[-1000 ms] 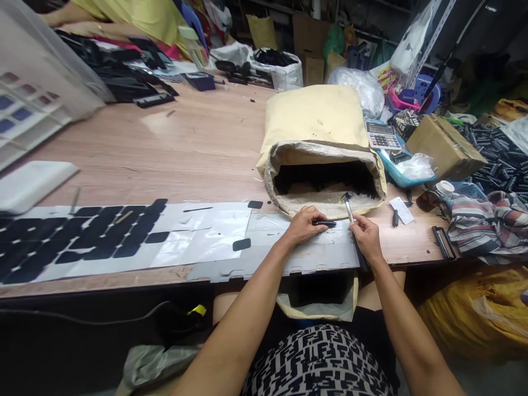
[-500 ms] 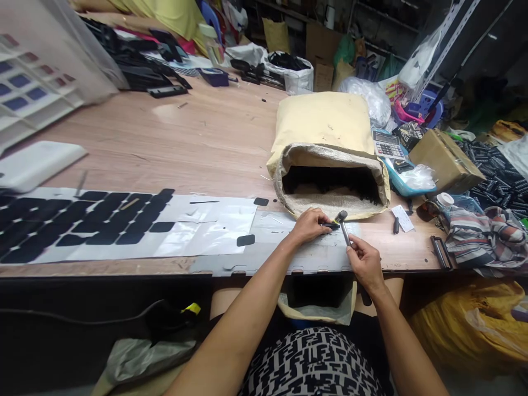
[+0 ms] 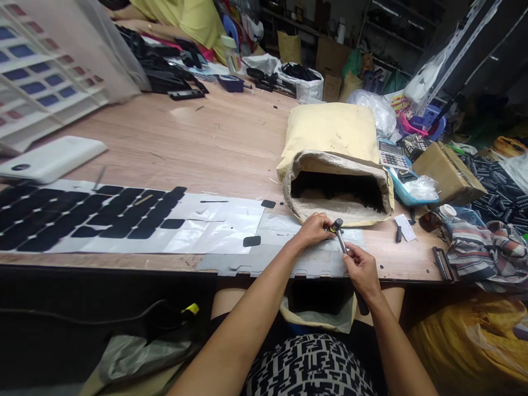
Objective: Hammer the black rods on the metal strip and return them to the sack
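A hammer point(image 3: 341, 240) with a metal shaft and a dark handle end is gripped in my right hand point(image 3: 363, 270), fingers wrapped round it. Its head lies over a small black part point(image 3: 331, 231) with a bit of yellow by it. My left hand point(image 3: 315, 230) is closed on that part and pins it near the table's front edge. Fingers hide most of the part, so its kind is unclear. Under both hands lies a grey sheet point(image 3: 272, 258). Just behind them, a cream sack point(image 3: 332, 129) faces me with its mouth open and dark contents inside.
Rows of black rounded pads point(image 3: 53, 217) lie on white sheeting point(image 3: 210, 234) at left. A white box-like device point(image 3: 78, 151) and a white crate point(image 3: 41, 82) stand beyond. At right are a calculator point(image 3: 392, 157), a cardboard box point(image 3: 447, 171) and striped cloth point(image 3: 474, 247). Another person's yellow garment point(image 3: 185, 22) shows at the back.
The hammer head has shifted slightly left and tilted over the black part. My left hand keeps its hold on the part. The whole view has turned a little to the left.
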Available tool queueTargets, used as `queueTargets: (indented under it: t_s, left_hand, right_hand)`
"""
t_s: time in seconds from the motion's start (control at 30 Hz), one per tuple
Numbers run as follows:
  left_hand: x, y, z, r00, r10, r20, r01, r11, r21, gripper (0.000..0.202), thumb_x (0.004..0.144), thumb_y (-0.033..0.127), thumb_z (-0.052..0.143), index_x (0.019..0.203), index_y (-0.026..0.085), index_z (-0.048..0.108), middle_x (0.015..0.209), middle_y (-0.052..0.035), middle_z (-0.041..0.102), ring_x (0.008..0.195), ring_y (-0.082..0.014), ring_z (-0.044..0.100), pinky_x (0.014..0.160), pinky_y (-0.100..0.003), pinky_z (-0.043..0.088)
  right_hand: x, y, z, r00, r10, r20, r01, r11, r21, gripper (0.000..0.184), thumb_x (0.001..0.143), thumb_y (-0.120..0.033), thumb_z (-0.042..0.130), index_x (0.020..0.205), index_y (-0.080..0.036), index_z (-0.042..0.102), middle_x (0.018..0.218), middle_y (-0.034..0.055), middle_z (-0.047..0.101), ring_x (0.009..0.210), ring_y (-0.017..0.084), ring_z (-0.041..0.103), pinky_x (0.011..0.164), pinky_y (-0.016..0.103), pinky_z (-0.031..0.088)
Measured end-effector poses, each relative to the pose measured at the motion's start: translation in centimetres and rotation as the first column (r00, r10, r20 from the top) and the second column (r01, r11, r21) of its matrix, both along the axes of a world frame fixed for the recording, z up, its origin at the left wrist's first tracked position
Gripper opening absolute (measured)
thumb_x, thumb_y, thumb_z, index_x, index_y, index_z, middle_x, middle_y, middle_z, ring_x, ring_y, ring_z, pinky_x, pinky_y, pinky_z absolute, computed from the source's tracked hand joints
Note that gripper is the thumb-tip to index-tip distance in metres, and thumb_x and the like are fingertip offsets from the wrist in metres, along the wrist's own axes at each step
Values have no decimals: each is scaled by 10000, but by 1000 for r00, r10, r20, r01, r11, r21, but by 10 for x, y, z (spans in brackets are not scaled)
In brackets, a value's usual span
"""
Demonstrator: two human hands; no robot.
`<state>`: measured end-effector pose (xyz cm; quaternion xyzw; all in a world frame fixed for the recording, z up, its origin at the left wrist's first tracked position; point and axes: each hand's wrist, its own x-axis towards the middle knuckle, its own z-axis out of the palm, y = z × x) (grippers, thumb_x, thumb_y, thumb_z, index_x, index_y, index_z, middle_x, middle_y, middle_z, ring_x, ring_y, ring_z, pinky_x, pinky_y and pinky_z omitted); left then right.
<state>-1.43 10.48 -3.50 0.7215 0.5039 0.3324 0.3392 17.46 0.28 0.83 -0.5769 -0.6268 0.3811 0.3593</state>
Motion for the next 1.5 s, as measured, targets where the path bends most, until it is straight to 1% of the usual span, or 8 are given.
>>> queueTargets:
  t_s: [0.33,0.57,0.77,1.0,1.13,1.23,1.37,1.5]
  left_hand:
    - [-4,-1,0,999,-49,1,49,999,-16,178,719,318,788,869,223,786,889,-31,667,962,-234,580,875,-342,444]
    - [-20,-4,12,973,-224,61,228,970,-82,138,711,360,809,820,277,799,1017,-36,653,1103,-268,528,1042,-417,400]
    - [-34,-68,18,905,-421,59,425,898,-115,195,684,410,859,854,321,824,1527,-26,454,1444,-362,318,1200,-541,257]
    - [-17,-130,15,972,-214,-97,214,977,-6,273,667,462,878,892,324,811,1528,-43,478,1459,-410,288,1186,-604,268]
    - [-5,-84,34,985,-127,121,122,991,48,286,778,449,786,1005,275,780,1237,-73,682,1198,-286,581,1048,-439,471]
    - [8,-19,49,968,157,198,-153,987,-39,310,866,392,655,1104,214,743,983,-70,741,895,-224,674,815,-351,539]
    - [25,63,53,848,528,-55,-530,837,-136,252,817,348,658,963,175,768,843,-121,744,875,-302,696,765,-384,494]
    - [36,103,42,787,550,-279,-602,783,-155,338,799,444,676,919,143,771,1018,-230,740,1021,-413,679,809,-458,473]
  right_hand:
    - [17,71,-1,908,-260,329,179,950,258,384,753,-362,561,1036,-195,760,724,8,637,652,166,534,703,288,457]
    - [28,82,-20,965,-254,73,246,964,98,450,726,-435,594,1036,-140,732,662,-43,544,625,140,498,656,256,422]
    - [31,82,-24,970,-242,34,238,967,91,448,739,-434,608,1057,-142,730,663,-48,537,619,131,478,629,242,400]
    - [27,80,-23,965,-257,45,252,963,100,447,733,-442,597,1047,-159,738,676,-40,552,619,136,494,649,254,421]
    - [26,79,-21,963,-266,40,261,961,92,435,727,-435,599,1036,-162,739,668,-45,555,613,133,498,652,253,428]
    - [26,79,-21,963,-267,43,263,961,84,432,726,-432,594,1034,-167,740,667,-46,558,610,132,502,650,251,425]
    - [27,79,-23,965,-262,23,260,962,81,429,731,-439,583,1022,-166,739,651,-48,542,599,132,494,621,244,411]
    - [27,79,-26,966,-260,14,258,964,69,436,735,-443,594,1035,-163,740,648,-52,530,582,124,477,604,238,406]
